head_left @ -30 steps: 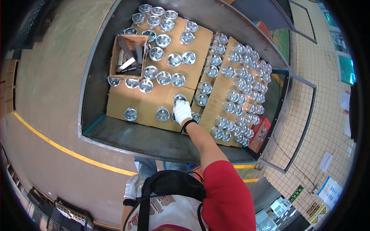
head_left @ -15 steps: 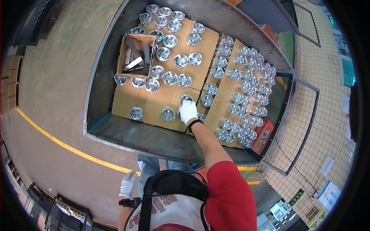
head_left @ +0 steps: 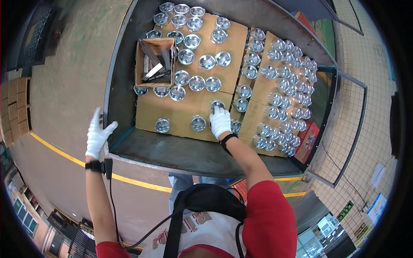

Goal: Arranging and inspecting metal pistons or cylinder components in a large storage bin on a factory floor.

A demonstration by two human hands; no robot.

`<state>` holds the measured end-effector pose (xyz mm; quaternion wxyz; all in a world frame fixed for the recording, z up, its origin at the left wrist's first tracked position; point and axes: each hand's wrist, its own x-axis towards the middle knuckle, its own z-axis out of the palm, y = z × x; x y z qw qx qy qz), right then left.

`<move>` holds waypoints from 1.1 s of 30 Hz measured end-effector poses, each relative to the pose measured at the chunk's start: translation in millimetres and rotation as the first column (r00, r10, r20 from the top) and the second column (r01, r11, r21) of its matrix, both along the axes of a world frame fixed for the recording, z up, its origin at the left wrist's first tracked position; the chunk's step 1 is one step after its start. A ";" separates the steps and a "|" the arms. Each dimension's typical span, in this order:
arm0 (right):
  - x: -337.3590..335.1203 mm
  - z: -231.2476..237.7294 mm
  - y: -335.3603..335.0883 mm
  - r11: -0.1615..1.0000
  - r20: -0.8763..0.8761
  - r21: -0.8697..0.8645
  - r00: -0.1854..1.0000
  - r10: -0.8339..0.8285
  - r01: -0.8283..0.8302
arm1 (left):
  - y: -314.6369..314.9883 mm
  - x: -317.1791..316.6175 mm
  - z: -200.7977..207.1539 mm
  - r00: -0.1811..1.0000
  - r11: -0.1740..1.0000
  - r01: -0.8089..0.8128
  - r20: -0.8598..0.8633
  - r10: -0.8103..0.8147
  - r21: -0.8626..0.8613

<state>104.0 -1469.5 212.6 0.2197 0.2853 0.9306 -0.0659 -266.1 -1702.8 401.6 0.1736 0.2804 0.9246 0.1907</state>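
Observation:
Shiny metal pistons stand in loose groups on cardboard sheets (head_left: 172, 114) inside a dark metal bin (head_left: 189, 159). My right hand (head_left: 220, 121), in a white glove, reaches over the near wall, its fingers closed on the near side of a piston (head_left: 217, 103). That piston still rests on the cardboard, and my glove hides part of it. To the left of this hand is another piston (head_left: 198, 123), and one more piston (head_left: 162, 125) lies farther left. My gloved left hand (head_left: 99, 133) is raised beside the bin's left wall, fingers spread and holding nothing.
A small cardboard box (head_left: 155, 83) with files and bar-shaped pieces sits among the pistons at left. Closely spaced pistons (head_left: 284, 84) fill the right sheet. A red tray (head_left: 310, 136) lies at the bin's right end, near a metal frame handle (head_left: 360, 124).
My left hand has risen from beside my body to the bin's left wall, fingers spreading. My right hand stays at the same piston; the whole view has shifted slightly.

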 end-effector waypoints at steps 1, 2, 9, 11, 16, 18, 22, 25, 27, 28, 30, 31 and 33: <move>2.4 -1.6 -1.5 0.999 -0.034 -0.001 0.999 -0.042 0.042 | 8.7 -5.7 -4.3 0.960 0.999 -0.003 0.279 0.013 -0.037; 4.8 -2.4 -3.9 0.999 -0.038 -0.003 0.998 -0.041 0.041 | 8.5 -11.1 -16.8 0.961 0.999 -0.005 0.276 0.015 -0.040; -3.3 -24.8 3.5 0.993 0.118 -0.050 0.987 0.112 -0.106 | 7.9 -4.9 -47.5 0.870 0.925 -0.381 0.336 0.361 -0.008; -6.3 -36.1 2.2 0.998 0.074 -0.026 0.995 0.059 -0.058 | 13.0 -2.9 -44.3 0.856 0.921 -0.388 0.361 0.369 -0.022; -14.4 -52.6 -19.8 0.989 -0.184 -0.054 0.973 -0.142 0.134 | 7.6 -1.1 -44.0 0.851 0.918 -0.395 0.371 0.372 -0.015; -12.2 -54.9 -28.3 0.990 -0.260 0.125 0.961 0.092 -0.060 | 9.8 1.9 -43.5 0.847 0.917 -0.399 0.380 0.371 -0.004; -45.0 -40.0 -56.2 0.982 -0.126 -0.083 0.976 -0.178 0.169 | 7.5 3.2 -41.7 0.839 0.909 -0.417 0.390 0.380 0.012; -50.4 -23.4 -52.6 0.989 -0.053 -0.106 0.992 -0.112 0.106 | 4.1 1.8 -43.9 0.838 0.911 -0.412 0.396 0.375 0.007; -45.2 -7.2 -42.3 0.974 -0.034 -0.190 0.990 -0.134 0.125 | 4.7 2.3 -45.5 0.839 0.915 -0.403 0.400 0.368 0.004; -41.1 -2.5 -38.7 0.975 -0.032 -0.185 0.990 -0.134 0.126 | 6.3 2.7 -46.0 0.843 0.914 -0.405 0.391 0.369 0.011; -26.4 5.6 -31.1 0.956 -0.097 -0.220 0.971 -0.219 0.194 | 14.3 7.0 -47.1 0.845 0.916 -0.401 0.394 0.361 0.022; -14.6 2.4 -28.9 0.966 -0.099 -0.179 0.973 -0.207 0.187 | 20.9 10.8 -46.4 0.847 0.918 -0.395 0.394 0.358 0.015; 10.1 8.6 -16.1 0.984 -0.169 -0.141 0.977 -0.131 0.108 | 31.7 18.8 -45.9 0.850 0.921 -0.388 0.377 0.368 -0.026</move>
